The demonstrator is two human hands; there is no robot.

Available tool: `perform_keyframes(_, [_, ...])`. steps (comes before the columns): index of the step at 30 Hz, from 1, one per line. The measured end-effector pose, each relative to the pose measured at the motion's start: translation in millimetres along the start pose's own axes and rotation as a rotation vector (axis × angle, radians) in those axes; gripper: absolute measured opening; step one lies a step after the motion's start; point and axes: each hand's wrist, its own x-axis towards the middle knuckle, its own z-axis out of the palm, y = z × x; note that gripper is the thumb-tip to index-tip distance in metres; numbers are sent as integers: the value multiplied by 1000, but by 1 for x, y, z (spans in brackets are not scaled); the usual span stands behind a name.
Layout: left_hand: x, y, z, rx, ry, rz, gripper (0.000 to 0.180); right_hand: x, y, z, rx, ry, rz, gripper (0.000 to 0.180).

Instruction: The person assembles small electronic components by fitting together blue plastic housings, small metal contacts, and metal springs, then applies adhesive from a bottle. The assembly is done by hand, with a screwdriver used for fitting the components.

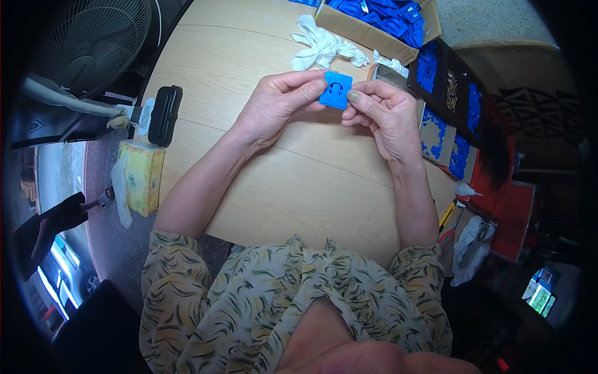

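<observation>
Both hands hold up a small flat blue plastic piece (pixel 337 86) above the wooden table. A dark curved slot shows in its face. My left hand (pixel 283 96) pinches its left edge, with the thumb on top and the fingers behind. At the lower right corner, my right hand (pixel 386 112) grips it between thumb and curled fingers. Whatever lies behind the piece is hidden.
Crumpled white tissues (pixel 321 47) lie beyond my hands. At the far right stand a cardboard box (pixel 430 19) of blue pieces and a dark tray (pixel 430 90) of small parts. A black case (pixel 166 116), tissue pack (pixel 142 177) and fan (pixel 93 43) are on the left.
</observation>
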Motion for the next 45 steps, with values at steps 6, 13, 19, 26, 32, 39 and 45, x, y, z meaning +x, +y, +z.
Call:
perform_keyframes(6, [1,0,1,15,15,11,38,-1,0,0,-33,15,0,19])
perform_keyframes(13, [1,1,1,61,34,29,36,-1,2,1,-28,18,-4,20])
perform_keyframes(19, [0,1,2,108,32,59,34,-1,3,4,-64,39,-30,19])
perform_keyframes(26, [-1,1,2,103,40,59,33,0,2,5,-64,54,-38,19])
perform_keyframes(32, [1,1,3,96,48,71,33,1,2,5,-56,53,-39,19])
perform_keyframes(39, [-1,4,5,105,33,73,31,-1,1,3,-79,48,-7,17])
perform_keyframes(45, [-3,6,5,165,-36,156,27,-7,-6,7,-92,33,-70,17])
